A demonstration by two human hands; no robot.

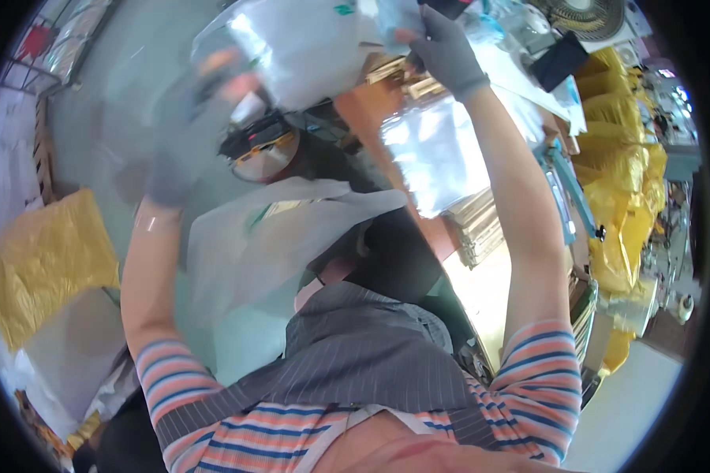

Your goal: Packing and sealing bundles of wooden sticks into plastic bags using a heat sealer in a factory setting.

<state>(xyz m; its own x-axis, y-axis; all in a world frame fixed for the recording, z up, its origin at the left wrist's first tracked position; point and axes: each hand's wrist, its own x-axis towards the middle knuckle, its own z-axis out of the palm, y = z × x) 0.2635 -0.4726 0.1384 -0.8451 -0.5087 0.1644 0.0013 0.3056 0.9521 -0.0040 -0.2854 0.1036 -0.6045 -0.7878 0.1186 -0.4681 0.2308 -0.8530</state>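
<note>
Workroom floor (130, 51): grey, clutter round its edges; table (481, 296) on the person's right.
Person: striped sleeves, dark pinstripe apron (371, 347); from where I stand, both arms stretched well forward.
Lap bag (252, 248): translucent, limp, spread just beyond the apron, one corner toward the table; neither hand on it.
Left hand (197, 114): gloved, badly blurred, beside the upper bag's left edge; gripping or released, can't tell.
Right hand (448, 55): gloved, fingertips pinching a bluish film (398, 22) at the table's far end.
Upper bag (304, 51): translucent, puffy, between the hands; whether it joins the film, unclear.
Slip risk: lap bag could slide to the floor, likely cause its slick, loose drape.
Knock risk: fast left-arm swing could catch the round container (272, 158) beneath.
Tear risk: one-sided pull could split thin film.
Spill risk: right forearm passes over the silvery packets (438, 154) and cardboard stack (481, 225); a low sweep could scatter them.
Count, near: one apron, one lap bag, two gloved hands, one upper bag, one round container; packets and cardboard uncountable.
Count, far: one black phone (560, 61), one fan (580, 16); yellow sacks (615, 169) on the right overlap, number unclear.
</note>
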